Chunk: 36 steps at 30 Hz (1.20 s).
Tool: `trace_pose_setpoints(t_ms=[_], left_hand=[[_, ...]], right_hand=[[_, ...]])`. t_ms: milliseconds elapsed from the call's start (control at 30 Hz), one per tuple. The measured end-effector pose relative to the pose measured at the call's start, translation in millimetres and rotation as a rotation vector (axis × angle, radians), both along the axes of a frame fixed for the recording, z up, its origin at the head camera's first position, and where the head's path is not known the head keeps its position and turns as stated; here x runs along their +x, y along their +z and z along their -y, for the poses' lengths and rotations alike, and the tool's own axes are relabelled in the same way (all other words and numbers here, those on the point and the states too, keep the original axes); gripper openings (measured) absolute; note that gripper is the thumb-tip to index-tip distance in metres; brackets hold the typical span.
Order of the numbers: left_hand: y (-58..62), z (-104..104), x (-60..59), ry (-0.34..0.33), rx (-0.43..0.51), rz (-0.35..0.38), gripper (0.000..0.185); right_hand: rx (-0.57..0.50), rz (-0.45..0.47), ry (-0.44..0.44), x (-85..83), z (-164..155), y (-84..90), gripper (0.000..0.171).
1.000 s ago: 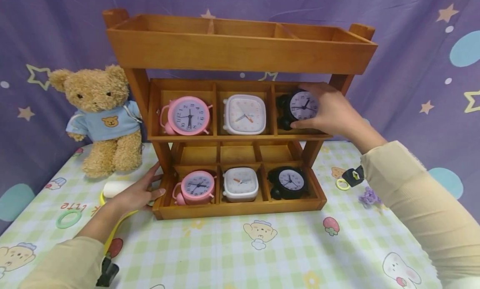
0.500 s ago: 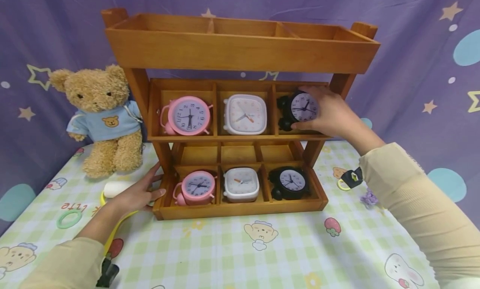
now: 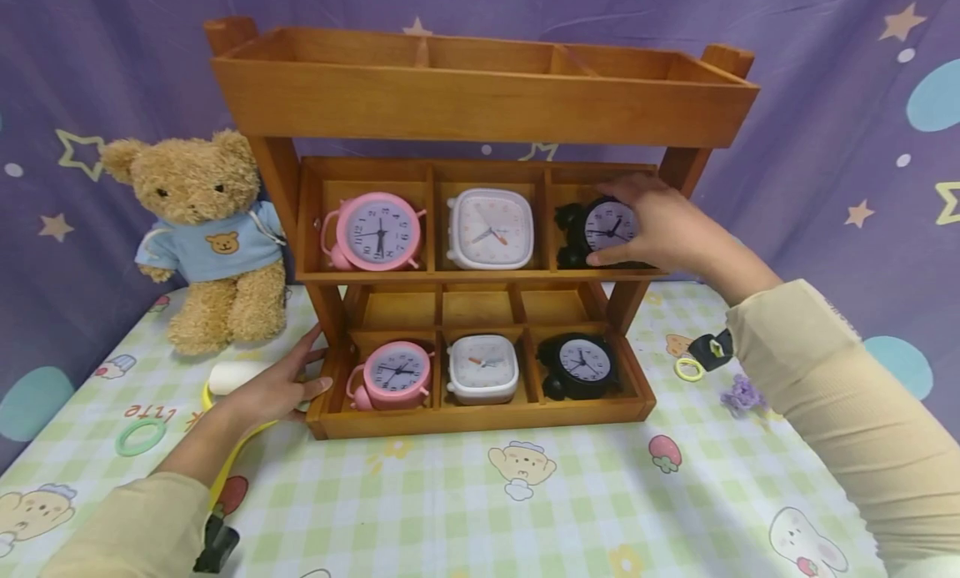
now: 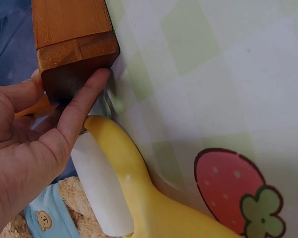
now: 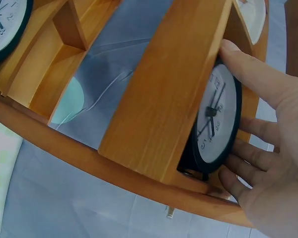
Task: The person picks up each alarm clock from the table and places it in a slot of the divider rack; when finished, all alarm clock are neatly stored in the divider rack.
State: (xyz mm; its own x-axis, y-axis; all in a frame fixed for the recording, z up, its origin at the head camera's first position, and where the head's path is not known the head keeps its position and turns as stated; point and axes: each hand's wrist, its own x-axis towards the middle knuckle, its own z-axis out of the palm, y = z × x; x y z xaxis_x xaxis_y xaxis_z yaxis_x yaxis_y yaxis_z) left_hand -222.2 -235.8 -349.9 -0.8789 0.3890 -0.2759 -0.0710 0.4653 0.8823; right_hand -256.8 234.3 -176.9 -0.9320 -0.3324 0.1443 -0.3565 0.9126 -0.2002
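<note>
My right hand (image 3: 671, 228) has its thumb and fingers around a black alarm clock (image 3: 608, 222), in the right compartment of the middle tier of a wooden shelf (image 3: 480, 103). In the right wrist view the fingertips lie along the rim of the round clock face (image 5: 217, 116); part of the clock is hidden behind the front board. With fairly straight fingers, my left hand (image 3: 273, 390) touches the left end of the shelf's bottom tier. To the left of the black clock sit a white square clock (image 3: 491, 229) and a pink alarm clock (image 3: 378, 232).
Below stand another pink clock (image 3: 396, 375), white clock (image 3: 482, 368) and black clock (image 3: 581, 365). A teddy bear (image 3: 217, 244) sits left. Beside my left hand lies a white cylinder (image 4: 102, 186) with a yellow curved piece (image 4: 124, 158). Rings and a purple flower (image 3: 742, 394) lie on the checked cloth.
The black clock in my right hand has sunk slightly lower and to the right in its compartment. My right hand has shifted a little right; my left hand stays in place.
</note>
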Motion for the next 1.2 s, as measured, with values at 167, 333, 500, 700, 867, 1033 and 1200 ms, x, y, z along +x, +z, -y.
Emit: trace_pose_setpoints(t_ms=[167, 333, 500, 700, 867, 1033, 1200], left_hand=[[0.4, 0, -0.2, 0.002, -0.013, -0.003, 0.089], [-0.2, 0, 0.9, 0.007, -0.023, -0.013, 0.088], [-0.5, 0, 2.4, 0.000, -0.054, -0.060, 0.086], [-1.9, -3, 3.3, 0.012, -0.089, -0.119, 0.083], [-2.5, -6, 5.6, 0.013, -0.209, -0.285, 0.079], [0.4, -11, 8.2, 0.036, -0.370, -0.408, 0.076], [4.8, -13, 12.5, 0.049, -0.455, -0.446, 0.071]], right_hand=[[-0.054, -0.044, 0.037, 5.1, -5, 1.6, 0.077], [-0.084, -0.118, 0.082, 9.5, -9, -3.7, 0.064], [-0.098, -0.211, 0.090, 14.5, -12, -7.8, 0.058], [-0.134, -0.314, 0.092, 24.4, -18, -12.0, 0.050], [-0.170, -0.370, 0.120, 35.2, -22, -20.0, 0.041], [-0.193, -0.417, 0.138, 44.7, -26, -28.4, 0.035], [-0.222, -0.496, 0.157, 49.3, -33, -39.9, 0.033]])
